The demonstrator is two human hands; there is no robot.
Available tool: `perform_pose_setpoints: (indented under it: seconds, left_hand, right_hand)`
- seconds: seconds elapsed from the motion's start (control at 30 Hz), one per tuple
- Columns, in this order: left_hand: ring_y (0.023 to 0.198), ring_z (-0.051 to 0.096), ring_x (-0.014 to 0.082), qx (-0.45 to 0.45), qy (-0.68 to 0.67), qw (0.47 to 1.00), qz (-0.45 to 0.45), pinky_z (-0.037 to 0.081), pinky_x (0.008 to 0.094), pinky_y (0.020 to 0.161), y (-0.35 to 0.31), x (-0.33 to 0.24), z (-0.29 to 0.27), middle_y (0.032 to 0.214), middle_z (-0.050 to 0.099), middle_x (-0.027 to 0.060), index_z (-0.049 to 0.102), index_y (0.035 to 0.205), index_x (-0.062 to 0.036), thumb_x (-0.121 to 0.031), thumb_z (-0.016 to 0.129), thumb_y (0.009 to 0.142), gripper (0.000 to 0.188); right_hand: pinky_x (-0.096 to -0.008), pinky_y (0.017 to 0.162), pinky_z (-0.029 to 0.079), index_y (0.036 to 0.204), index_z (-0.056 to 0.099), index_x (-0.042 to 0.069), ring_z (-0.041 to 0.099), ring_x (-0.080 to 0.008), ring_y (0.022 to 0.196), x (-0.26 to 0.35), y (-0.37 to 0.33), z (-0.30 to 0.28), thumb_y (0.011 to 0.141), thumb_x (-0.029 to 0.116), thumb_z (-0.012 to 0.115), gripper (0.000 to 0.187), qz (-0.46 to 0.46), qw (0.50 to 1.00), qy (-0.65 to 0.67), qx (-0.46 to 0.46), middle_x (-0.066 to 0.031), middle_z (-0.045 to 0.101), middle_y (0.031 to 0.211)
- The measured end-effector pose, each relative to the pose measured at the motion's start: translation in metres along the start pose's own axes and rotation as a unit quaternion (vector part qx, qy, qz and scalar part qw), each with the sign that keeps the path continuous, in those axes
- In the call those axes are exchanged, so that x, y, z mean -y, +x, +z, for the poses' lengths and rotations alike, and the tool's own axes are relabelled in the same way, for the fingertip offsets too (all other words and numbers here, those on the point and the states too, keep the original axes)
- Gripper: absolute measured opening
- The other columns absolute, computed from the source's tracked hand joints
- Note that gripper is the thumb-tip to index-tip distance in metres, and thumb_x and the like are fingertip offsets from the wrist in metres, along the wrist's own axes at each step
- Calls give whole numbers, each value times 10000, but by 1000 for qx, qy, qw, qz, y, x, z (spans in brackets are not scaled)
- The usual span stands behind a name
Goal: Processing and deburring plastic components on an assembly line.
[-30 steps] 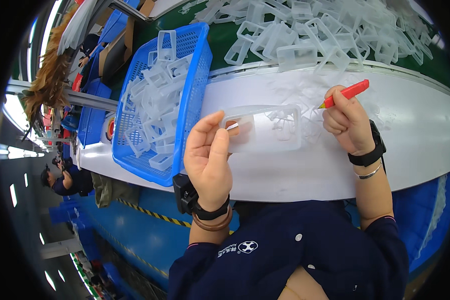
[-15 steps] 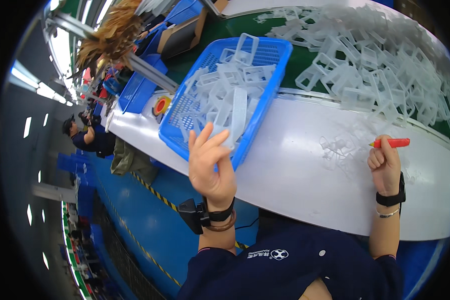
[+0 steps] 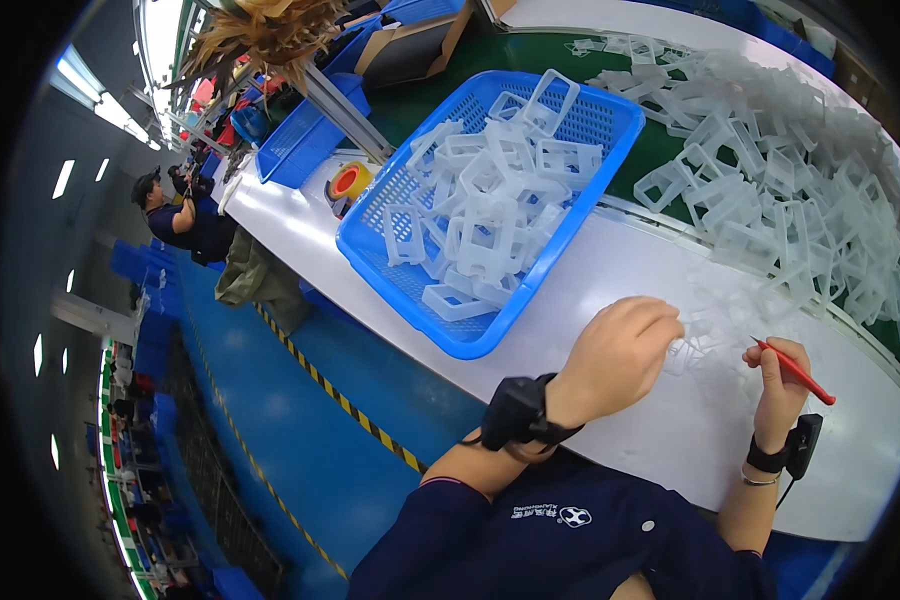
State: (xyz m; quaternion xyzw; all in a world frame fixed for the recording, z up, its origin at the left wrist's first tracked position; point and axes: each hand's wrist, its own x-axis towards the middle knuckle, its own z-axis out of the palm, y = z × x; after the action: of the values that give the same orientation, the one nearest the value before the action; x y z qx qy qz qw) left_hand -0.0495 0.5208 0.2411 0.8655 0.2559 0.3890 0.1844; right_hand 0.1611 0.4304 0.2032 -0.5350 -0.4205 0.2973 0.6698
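My left hand (image 3: 618,352) rests on the white table (image 3: 610,270), its fingers curled onto the edge of a small clear plastic piece (image 3: 684,348). My right hand (image 3: 778,382) is at the table's right and grips a thin red tool (image 3: 798,372), tip pointing up-left. Faint clear plastic scraps (image 3: 730,320) lie between the two hands. A blue mesh basket (image 3: 468,346), holding several clear plastic frames (image 3: 490,215), stands to the left of my left hand. Both wrists wear black bands.
A large heap of clear plastic frames (image 3: 780,160) covers the green belt (image 3: 440,100) behind the table. A roll of tape (image 3: 348,182) sits left of the basket. More blue crates (image 3: 300,150) stand further back. Another person (image 3: 175,215) works at far left, by the blue floor's striped line.
My left hand has come back from over the basket to the table and curled shut by the scraps. The view has swung left. My right hand still holds the red tool.
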Motion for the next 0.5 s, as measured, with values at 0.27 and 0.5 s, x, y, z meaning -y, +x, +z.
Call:
perform_pose_setpoints:
  seconds: [0.27,0.5]
  left_hand:
    - [887,523,332,46,77,993,-82,419,390,775,60,69,77,976,560,167,527,1045,-20,-58,529,765,283]
    - [986,457,331,28,149,988,39,391,405,807,102,60,122,1019,521,139,584,961,-58,-23,559,701,264]
  right_hand:
    - [-212,662,444,886,573,-20,577,-119,728,1,10,0,759,-24,619,136,-49,995,-84,-35,-80,601,806]
    - [-228,672,444,866,599,-1,569,-120,747,6,6,-9,777,49,622,104,1,996,-66,-61,-80,607,818]
